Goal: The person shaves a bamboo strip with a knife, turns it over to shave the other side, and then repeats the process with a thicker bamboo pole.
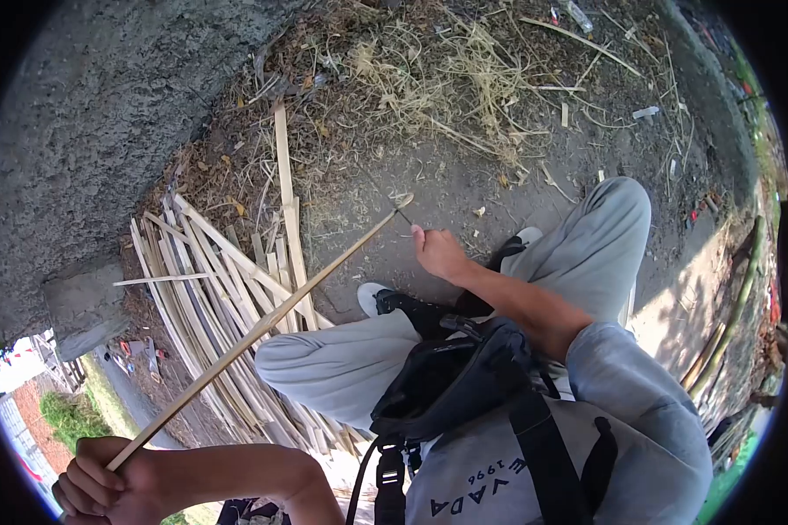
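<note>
My left hand (105,479), at the lower left, is closed around the near end of a long bamboo strip (263,325). The strip slants up and to the right, over the left leg. At its far end a curled shaving (402,200) stands out. My right hand (442,255) is closed in front of the shoes on a knife, whose thin dark blade (404,213) meets the strip just below that curl. The knife's handle is hidden inside the fist.
A pile of split bamboo strips (179,271) lies left of the legs. Tangled shavings (477,83) cover the ground ahead. A rough grey wall (114,114) rises at the left. Long poles (727,306) lie at the right. A black bag (464,376) hangs at the waist.
</note>
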Action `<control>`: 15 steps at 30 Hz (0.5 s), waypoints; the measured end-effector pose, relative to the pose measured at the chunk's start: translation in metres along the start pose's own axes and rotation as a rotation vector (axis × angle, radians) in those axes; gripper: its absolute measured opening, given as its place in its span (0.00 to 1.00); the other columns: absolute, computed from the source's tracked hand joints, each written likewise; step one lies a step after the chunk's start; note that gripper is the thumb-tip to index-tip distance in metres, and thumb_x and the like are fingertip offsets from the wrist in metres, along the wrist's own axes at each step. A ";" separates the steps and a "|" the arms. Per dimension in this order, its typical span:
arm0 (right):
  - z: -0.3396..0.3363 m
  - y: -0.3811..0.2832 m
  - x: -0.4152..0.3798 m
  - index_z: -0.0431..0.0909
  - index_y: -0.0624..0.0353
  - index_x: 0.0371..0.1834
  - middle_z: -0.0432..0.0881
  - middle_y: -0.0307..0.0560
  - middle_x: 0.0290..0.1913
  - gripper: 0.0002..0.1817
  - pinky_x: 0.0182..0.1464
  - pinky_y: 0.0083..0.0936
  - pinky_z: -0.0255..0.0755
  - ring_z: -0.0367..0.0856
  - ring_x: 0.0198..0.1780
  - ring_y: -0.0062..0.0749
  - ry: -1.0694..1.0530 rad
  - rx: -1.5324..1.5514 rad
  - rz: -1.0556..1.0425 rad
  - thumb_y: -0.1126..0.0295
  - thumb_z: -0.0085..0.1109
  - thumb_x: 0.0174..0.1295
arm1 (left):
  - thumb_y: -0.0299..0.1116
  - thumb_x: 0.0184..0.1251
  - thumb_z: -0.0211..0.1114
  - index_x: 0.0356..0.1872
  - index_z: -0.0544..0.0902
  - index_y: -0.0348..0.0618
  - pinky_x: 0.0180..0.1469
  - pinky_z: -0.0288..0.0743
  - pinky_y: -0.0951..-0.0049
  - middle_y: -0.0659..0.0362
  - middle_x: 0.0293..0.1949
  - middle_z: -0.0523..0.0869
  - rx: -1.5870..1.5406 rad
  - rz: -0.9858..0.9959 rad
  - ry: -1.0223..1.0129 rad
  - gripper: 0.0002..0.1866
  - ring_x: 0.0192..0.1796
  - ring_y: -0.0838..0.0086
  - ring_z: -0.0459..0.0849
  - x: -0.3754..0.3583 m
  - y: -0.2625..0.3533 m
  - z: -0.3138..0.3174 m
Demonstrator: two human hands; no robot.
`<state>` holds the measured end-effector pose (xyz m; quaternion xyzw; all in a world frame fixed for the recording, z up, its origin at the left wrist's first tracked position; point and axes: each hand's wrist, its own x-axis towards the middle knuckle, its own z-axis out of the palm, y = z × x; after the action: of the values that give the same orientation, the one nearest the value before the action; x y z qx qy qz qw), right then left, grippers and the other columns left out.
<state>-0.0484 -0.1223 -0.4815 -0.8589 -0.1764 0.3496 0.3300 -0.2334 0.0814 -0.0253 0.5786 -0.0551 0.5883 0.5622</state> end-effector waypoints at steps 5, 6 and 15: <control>0.014 -0.003 -0.015 0.83 0.69 0.32 0.82 0.73 0.32 0.32 0.50 0.57 0.75 0.81 0.40 0.72 0.043 0.139 -0.134 0.52 0.37 0.75 | 0.34 0.68 0.56 0.22 0.65 0.48 0.16 0.52 0.80 0.69 0.15 0.62 0.068 0.002 0.104 0.14 0.13 0.81 0.56 0.011 -0.003 -0.009; 0.018 0.006 -0.013 0.83 0.69 0.33 0.82 0.73 0.32 0.32 0.50 0.57 0.75 0.81 0.40 0.73 0.021 0.124 -0.085 0.51 0.37 0.75 | 0.34 0.68 0.56 0.22 0.65 0.48 0.16 0.52 0.79 0.69 0.15 0.63 0.073 -0.026 0.098 0.14 0.13 0.81 0.56 0.014 0.001 -0.011; 0.017 0.016 -0.005 0.83 0.69 0.28 0.80 0.74 0.29 0.32 0.47 0.57 0.76 0.81 0.37 0.72 0.098 0.036 -0.095 0.52 0.39 0.75 | 0.37 0.73 0.57 0.23 0.64 0.47 0.17 0.51 0.80 0.67 0.18 0.61 0.038 -0.014 0.081 0.17 0.15 0.82 0.54 0.015 -0.015 -0.007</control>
<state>-0.0623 -0.1289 -0.4993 -0.8596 -0.1943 0.2940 0.3699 -0.2227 0.1007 -0.0252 0.5653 -0.0169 0.6082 0.5570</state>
